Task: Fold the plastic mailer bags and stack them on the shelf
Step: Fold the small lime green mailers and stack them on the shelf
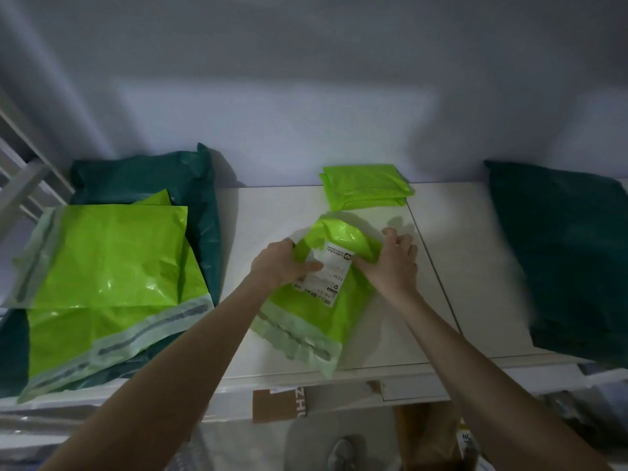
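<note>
A lime green mailer bag (pixel 317 311) with a white shipping label lies on the white shelf (pixel 438 273), its pale adhesive flap toward me. My left hand (pixel 280 263) grips its left side, thumb on the label. My right hand (pixel 392 263) pinches the bag's right edge near the top, where the plastic is bunched over. Behind it sits a small stack of folded green mailers (pixel 365 186). At the left, two flat green mailers (pixel 108 263) lie on a dark teal bag (pixel 149 178).
Another dark teal bag (pixel 574 260) covers the right end of the shelf. A white wall rises behind. White rails stand at the far left (pixel 23 175). Below the shelf's front edge are a cardboard box (pixel 278 404) and blurred items.
</note>
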Available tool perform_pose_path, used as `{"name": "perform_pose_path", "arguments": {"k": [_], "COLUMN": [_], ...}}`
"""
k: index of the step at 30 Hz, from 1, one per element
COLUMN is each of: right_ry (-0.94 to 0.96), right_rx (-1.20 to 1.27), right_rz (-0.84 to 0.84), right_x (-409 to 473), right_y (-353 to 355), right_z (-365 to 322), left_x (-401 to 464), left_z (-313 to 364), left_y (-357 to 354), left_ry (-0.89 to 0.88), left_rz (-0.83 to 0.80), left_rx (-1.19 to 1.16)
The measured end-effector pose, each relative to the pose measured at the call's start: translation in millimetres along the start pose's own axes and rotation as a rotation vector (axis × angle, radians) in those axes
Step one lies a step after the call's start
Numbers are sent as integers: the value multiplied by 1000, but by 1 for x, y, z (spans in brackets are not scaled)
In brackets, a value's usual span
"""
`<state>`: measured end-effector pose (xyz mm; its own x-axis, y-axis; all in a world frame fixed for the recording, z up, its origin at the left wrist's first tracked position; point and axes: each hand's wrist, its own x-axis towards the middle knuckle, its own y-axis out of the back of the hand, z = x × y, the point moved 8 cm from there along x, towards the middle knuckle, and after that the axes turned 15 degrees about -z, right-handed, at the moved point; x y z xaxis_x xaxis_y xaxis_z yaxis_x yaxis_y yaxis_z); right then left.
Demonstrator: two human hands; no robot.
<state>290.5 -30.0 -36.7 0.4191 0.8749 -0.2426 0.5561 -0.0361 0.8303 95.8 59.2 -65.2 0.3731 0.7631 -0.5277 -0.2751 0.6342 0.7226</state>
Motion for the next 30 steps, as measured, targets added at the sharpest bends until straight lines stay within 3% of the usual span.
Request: {"name": "perform_pose_path", "arguments": {"k": [10,13,15,18,20,24,26,30], "right_ry": [-11,-57,-56,156,340,535,493,421], "right_rx": [201,133,36,-90,-179,-261,-242,32], "right_rz": [-294,-275,-169,77,152,39,-42,-178], "right_x": [-31,-34,-34,-35,-30,-20,-16,-8], "right_y": [-26,-26,-11,21,34,38,38,40], "right_z": [7,10,10,-12,-34,-72,-77,-72], "left_x": [-11,-16,-21,-33,-39,-55,-63,-75], "left_z": [8,18,26,50,72,113,128,137], "left_y": [-1,3,16,38,48,57,59,67], "left_ry": [-89,-164,-230,-363,-443,-537,-585,-692], "left_rz": [1,-24,3,35,58,151,193,341], "left_rx": [-199,-207,-195,-43,168,516,607,616]}}
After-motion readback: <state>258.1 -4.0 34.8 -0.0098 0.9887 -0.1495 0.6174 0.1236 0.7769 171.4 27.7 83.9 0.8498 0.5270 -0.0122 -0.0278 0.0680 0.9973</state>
